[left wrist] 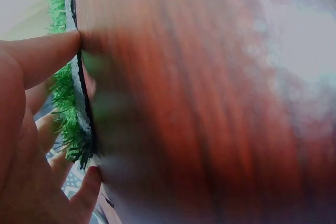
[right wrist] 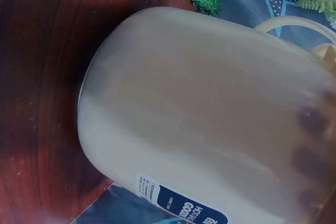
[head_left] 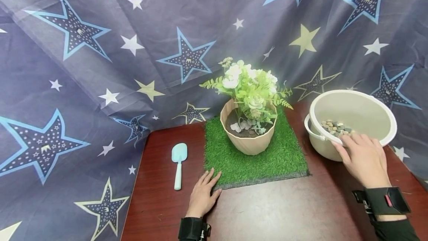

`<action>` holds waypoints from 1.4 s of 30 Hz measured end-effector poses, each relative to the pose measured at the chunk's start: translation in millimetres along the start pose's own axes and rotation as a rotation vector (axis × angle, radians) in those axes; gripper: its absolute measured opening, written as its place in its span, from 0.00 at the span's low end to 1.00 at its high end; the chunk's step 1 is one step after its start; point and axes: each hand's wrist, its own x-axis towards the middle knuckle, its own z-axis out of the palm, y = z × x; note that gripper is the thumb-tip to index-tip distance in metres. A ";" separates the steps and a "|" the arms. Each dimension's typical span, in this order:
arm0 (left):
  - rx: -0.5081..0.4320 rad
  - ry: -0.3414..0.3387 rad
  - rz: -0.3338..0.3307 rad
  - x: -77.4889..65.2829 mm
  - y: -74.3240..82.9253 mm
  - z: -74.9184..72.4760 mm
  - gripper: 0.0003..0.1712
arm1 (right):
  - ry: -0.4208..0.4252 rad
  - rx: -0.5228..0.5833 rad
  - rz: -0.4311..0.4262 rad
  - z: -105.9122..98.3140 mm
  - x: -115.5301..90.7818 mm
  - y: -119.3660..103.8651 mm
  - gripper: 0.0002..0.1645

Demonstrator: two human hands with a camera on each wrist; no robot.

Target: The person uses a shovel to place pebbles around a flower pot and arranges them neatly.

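Observation:
My left hand [head_left: 202, 195] rests at the near left corner of a square of artificial turf [head_left: 257, 171]. Its fingers are spread; in the left wrist view the thumb [left wrist: 50, 51] touches the mat's edge. At the right, my right hand [head_left: 365, 158] holds the near rim of a pale bucket [head_left: 354, 103], fingers bent over it into the inside. Small pebbles [head_left: 334, 127] lie in the bucket. Dark fingertip-like patches show through the bucket wall [right wrist: 199, 108] in the right wrist view; the fingers themselves are mostly hidden there.
A beige flowerpot [head_left: 249, 144] with white flowers [head_left: 249, 79] and soil stands on the turf. Left of the turf, a light blue hand trowel [head_left: 179, 157] lies on the reddish wooden table [head_left: 155, 181]. A star-patterned curtain [head_left: 110, 70] hangs behind the table.

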 end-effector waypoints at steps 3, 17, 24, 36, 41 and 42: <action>0.002 0.003 0.000 -0.8 0.0 0.8 0.35 | -0.005 -0.004 -0.012 -6.0 -6.5 -2.7 0.14; 0.008 0.006 0.000 5.7 -0.7 -3.1 0.35 | 0.048 -0.055 0.015 -32.8 -37.2 -21.1 0.44; 0.020 0.004 -0.008 11.1 -1.4 -10.0 0.36 | 0.032 -0.051 0.037 -40.7 -49.4 -28.8 0.43; 0.007 -0.014 -0.012 4.8 -0.8 -3.2 0.35 | -0.027 -0.038 0.029 -59.6 -71.0 -34.7 0.44; -0.006 -0.027 -0.020 2.0 0.2 -0.3 0.35 | -0.073 -0.015 0.009 -69.3 -83.3 -32.9 0.43; -0.007 -0.028 -0.020 1.4 0.2 0.4 0.35 | -0.074 -0.017 -0.002 -70.6 -85.8 -33.0 0.43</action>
